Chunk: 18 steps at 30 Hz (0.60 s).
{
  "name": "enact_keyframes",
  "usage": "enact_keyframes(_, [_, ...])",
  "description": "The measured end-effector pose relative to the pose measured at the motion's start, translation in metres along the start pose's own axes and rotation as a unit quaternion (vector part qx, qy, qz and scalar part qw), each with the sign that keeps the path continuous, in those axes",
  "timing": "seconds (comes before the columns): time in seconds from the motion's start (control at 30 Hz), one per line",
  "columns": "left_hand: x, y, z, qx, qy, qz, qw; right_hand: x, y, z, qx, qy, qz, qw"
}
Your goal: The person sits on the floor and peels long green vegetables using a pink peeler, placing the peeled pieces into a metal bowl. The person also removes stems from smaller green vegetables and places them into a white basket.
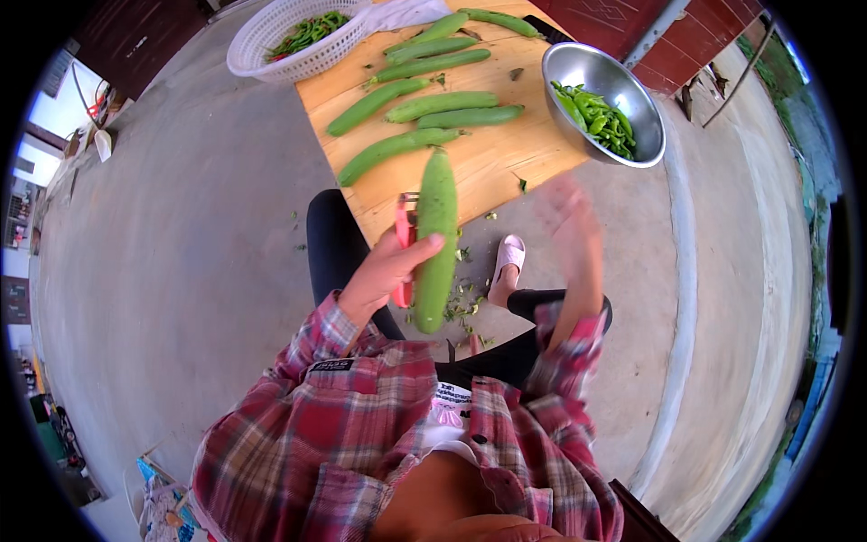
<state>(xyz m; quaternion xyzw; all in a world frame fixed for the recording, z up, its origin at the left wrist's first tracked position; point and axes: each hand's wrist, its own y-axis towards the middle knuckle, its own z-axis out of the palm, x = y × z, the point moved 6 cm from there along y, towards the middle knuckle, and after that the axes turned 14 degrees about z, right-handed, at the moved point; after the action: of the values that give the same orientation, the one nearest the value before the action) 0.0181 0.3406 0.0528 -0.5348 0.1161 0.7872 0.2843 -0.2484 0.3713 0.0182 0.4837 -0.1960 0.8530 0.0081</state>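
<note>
My left hand (pixel 389 271) is closed around a long green gourd (pixel 435 251), upright in the picture, with the thumb across its front. The same hand also holds a red-handled peeler (pixel 404 237) against the gourd's left side. My right hand (pixel 569 206), blurred by motion, is off the table's right front corner, below the steel bowl; nothing shows in it. Several more green gourds lie on the wooden table (pixel 501 156), the closest being a curved gourd (pixel 399 152) beyond the held one's stem end.
A white plastic basket (pixel 247 57) with green and red peppers stands at the table's far left. The steel bowl (pixel 650 135) holding green peppers sits at its right edge. A white cloth (pixel 406 12) and a dark flat object (pixel 547 30) lie farther back. Green scraps (pixel 464 305) litter the concrete floor.
</note>
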Motion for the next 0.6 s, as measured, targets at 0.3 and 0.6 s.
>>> enact_keyframes(0.3, [0.029, 0.015, 0.038, 0.158, 0.253, 0.181, 0.937, -0.082, -0.102, 0.055, -0.037, 0.064, 0.121, 0.990])
enact_keyframes(0.6, [-0.007, 0.006, 0.060, 0.353, 0.432, 0.206, 0.803, -0.096, -0.126, 0.018, -0.026, 0.150, 0.166, 0.974])
